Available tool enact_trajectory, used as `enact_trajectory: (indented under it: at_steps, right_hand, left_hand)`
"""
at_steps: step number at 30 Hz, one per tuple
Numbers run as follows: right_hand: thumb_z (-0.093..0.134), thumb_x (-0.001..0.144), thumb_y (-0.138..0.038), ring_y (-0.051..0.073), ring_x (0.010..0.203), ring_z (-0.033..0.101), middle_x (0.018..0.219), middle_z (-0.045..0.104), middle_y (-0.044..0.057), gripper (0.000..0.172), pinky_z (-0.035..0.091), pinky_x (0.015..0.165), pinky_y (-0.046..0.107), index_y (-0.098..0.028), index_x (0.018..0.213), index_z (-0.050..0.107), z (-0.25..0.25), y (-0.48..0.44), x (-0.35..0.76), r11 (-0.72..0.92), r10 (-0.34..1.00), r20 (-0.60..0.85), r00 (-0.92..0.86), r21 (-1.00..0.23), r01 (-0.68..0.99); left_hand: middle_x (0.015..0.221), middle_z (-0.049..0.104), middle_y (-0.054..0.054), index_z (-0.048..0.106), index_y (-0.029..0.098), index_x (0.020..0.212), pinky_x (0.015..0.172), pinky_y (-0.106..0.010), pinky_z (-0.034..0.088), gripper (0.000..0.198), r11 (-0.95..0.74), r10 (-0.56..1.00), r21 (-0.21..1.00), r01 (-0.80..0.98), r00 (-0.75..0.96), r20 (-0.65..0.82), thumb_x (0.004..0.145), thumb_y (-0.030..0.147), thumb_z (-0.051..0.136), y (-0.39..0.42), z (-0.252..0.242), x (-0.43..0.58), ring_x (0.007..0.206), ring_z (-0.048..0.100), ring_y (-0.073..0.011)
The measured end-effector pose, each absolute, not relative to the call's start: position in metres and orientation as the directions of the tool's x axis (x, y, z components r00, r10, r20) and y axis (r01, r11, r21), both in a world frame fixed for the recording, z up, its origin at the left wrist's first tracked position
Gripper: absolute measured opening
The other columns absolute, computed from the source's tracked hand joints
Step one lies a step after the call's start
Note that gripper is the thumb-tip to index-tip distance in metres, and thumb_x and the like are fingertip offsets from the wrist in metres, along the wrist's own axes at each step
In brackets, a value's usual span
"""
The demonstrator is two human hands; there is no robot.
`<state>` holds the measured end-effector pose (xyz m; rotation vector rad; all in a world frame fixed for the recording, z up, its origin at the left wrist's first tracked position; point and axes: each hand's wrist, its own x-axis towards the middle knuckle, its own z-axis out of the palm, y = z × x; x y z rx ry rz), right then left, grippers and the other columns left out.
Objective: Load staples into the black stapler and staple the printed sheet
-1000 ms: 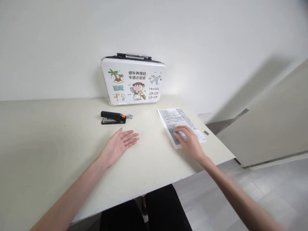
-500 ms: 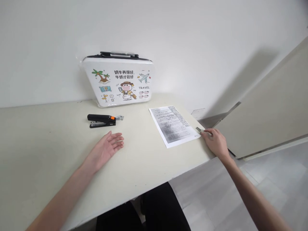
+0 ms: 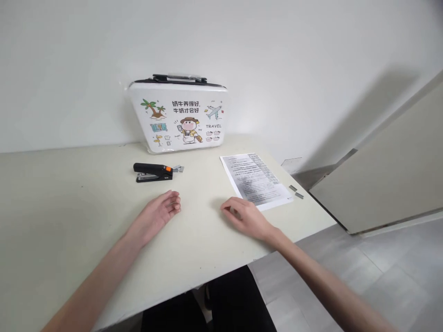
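My left hand (image 3: 159, 212) rests on the table palm up, fingers loosely curled but apart, holding nothing. Just beyond it lies a black stapler (image 3: 152, 171) with an orange button, its metal rear part sticking out to the right. My right hand (image 3: 247, 217) is over the table by the near left edge of a printed sheet of paper (image 3: 258, 180). Its thumb and forefinger meet in a pinch; whatever they hold, if anything, cannot be made out. Two small grey staple strips (image 3: 296, 192) lie right of the sheet, near the table's edge.
A white case (image 3: 180, 115) with cartoon prints, a black handle and clear wrapping stands upright against the wall. The pale table (image 3: 194, 249) ends at the right, beside a light panel (image 3: 380, 175). Grey floor tiles show below.
My right hand has moved left from the table's right edge to the front of the sheet. Two staple strips now show where it was. The view has turned slightly; my left hand's fingers curl a bit more.
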<state>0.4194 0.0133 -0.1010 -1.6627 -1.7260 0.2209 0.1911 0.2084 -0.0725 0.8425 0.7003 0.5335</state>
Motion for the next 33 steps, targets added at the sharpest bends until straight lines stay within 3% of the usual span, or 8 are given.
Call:
enact_trajectory:
  at_steps: [6, 9, 13, 21, 33]
  right_hand:
    - [0.058, 0.1, -0.022, 0.013, 0.066, 0.062, 0.091, 0.076, -0.001, 0.012, 0.044, 0.066, 0.027, -0.024, 0.103, 0.07, -0.105, 0.061, 0.398, 0.088, 0.962, 0.25, 0.106, -0.657, 0.748]
    - [0.056, 0.102, -0.024, 0.013, 0.065, 0.062, 0.094, 0.077, -0.001, 0.014, 0.044, 0.065, 0.027, -0.024, 0.103, 0.07, -0.106, 0.062, 0.394, 0.07, 0.96, 0.248, 0.133, -0.666, 0.742]
    - [0.052, 0.103, -0.024, 0.015, 0.069, 0.064, 0.098, 0.077, 0.001, 0.018, 0.044, 0.067, 0.028, -0.024, 0.106, 0.07, -0.109, 0.056, 0.391, 0.101, 0.952, 0.286, 0.111, -0.634, 0.767]
    - [0.049, 0.105, -0.027, 0.017, 0.072, 0.065, 0.094, 0.075, 0.002, 0.02, 0.044, 0.068, 0.029, -0.025, 0.107, 0.069, -0.109, 0.057, 0.389, 0.12, 0.943, 0.318, 0.098, -0.599, 0.791]
    - [0.047, 0.107, -0.029, 0.017, 0.071, 0.063, 0.089, 0.074, 0.003, 0.021, 0.042, 0.066, 0.029, -0.024, 0.101, 0.066, -0.11, 0.055, 0.388, 0.118, 0.945, 0.314, 0.087, -0.578, 0.808]
  left_hand:
    - [0.081, 0.059, -0.004, 0.07, 0.014, 0.081, 0.069, -0.027, 0.052, 0.011, 0.483, 0.792, 0.83, -0.279, 0.543, -0.278, 0.086, 0.021, 0.076, 0.214, -0.082, 0.186, 0.072, 0.055, -0.0144]
    - [0.082, 0.059, -0.002, 0.069, 0.016, 0.084, 0.071, -0.027, 0.051, 0.017, 0.357, 0.874, 0.884, -0.302, 0.442, -0.202, 0.084, 0.029, 0.08, 0.216, -0.083, 0.182, 0.074, 0.055, -0.0148]
    - [0.079, 0.055, -0.001, 0.065, 0.018, 0.081, 0.068, -0.027, 0.046, 0.026, 0.251, 0.886, 0.942, -0.221, 0.444, -0.132, 0.087, 0.041, 0.077, 0.213, -0.082, 0.179, 0.071, 0.049, -0.0145]
    - [0.071, 0.042, 0.003, 0.053, 0.021, 0.071, 0.062, -0.027, 0.041, 0.028, 0.338, 0.869, 0.915, -0.219, 0.447, -0.214, 0.084, 0.037, 0.072, 0.214, -0.078, 0.178, 0.064, 0.038, -0.0132]
    - [0.068, 0.045, 0.003, 0.057, 0.019, 0.072, 0.059, -0.026, 0.041, 0.025, 0.406, 0.868, 0.863, -0.302, 0.424, -0.26, 0.075, 0.032, 0.078, 0.215, -0.072, 0.178, 0.062, 0.037, -0.0119]
